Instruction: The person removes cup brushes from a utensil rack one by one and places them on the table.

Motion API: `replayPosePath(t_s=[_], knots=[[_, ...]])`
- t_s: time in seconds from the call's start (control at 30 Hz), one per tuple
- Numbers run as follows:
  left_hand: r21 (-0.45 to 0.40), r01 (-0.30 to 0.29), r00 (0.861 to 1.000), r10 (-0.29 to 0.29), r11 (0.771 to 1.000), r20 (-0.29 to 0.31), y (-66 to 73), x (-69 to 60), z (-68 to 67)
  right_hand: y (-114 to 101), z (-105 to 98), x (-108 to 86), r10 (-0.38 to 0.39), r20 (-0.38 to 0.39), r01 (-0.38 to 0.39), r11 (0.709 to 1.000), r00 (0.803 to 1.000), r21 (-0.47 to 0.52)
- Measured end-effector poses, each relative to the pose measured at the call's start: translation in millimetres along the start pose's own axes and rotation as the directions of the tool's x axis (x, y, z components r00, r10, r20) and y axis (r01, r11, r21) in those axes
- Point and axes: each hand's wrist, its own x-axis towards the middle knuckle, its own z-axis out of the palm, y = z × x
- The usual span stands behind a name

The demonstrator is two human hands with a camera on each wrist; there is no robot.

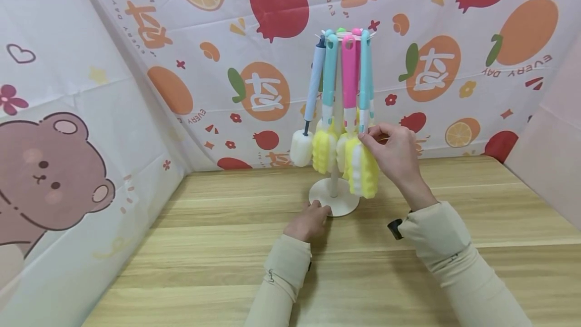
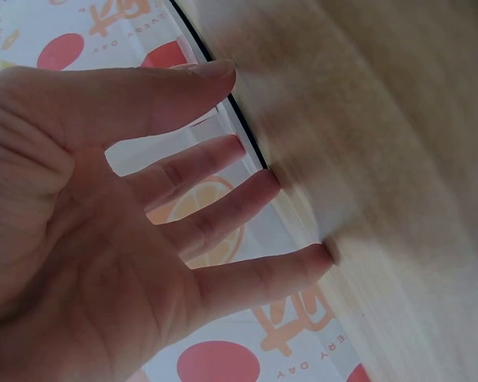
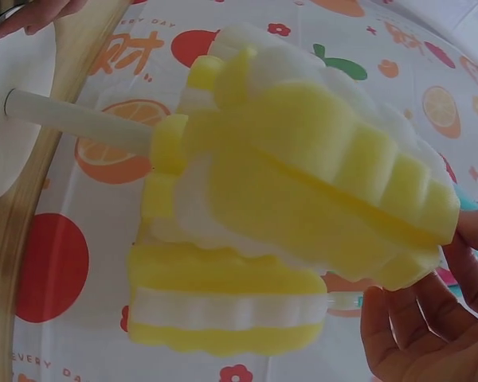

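A white stand, its round base (image 1: pixel 324 197) on the wooden table, carries several hanging sponge brushes. My right hand (image 1: pixel 395 153) pinches the neck of a teal-handled brush (image 1: pixel 364 77) just above its yellow and white sponge head (image 1: pixel 361 170). In the right wrist view the fingers of that hand (image 3: pixel 430 326) are at the narrow end of the large yellow sponge (image 3: pixel 319 159). My left hand (image 1: pixel 307 222) touches the front left of the base with its fingertips. The left wrist view shows this hand (image 2: pixel 127 239) with fingers extended and spread.
Beside the held brush hang a pink-handled brush (image 1: pixel 349 77), another teal one (image 1: pixel 330 77) and a light blue one with a white sponge (image 1: pixel 301 149). Fruit-patterned cloth (image 1: pixel 204 140) stands behind the wooden table (image 1: pixel 218 246), with a bear-printed cloth (image 1: pixel 50 175) at the left.
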Motion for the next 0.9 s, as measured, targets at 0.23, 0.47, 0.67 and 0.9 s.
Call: replayPosePath(t_s=[0.23,0.47,0.67,0.9], knots=[[0.002,0.004,1.0,-0.004,1.0,0.008,-0.2,0.7,0.3,-2.1,-2.2,-0.6,-0.009,-0.026,0.009,1.0,1.0,-0.012],[0.006,0.01,1.0,-0.01,1.0,0.014,0.4,0.8,0.2,-1.3,-3.4,-2.1,-0.017,-0.056,0.018,1.0,0.998,0.005],[0.006,0.016,1.0,-0.016,1.0,0.016,0.9,0.4,-0.4,-1.1,-3.8,-3.2,-0.042,-0.074,0.043,0.999,0.996,0.001],[0.024,0.012,1.0,-0.012,1.0,0.006,1.2,0.3,-0.6,0.9,-4.2,-5.9,-0.039,-0.083,0.04,0.999,0.996,0.009]])
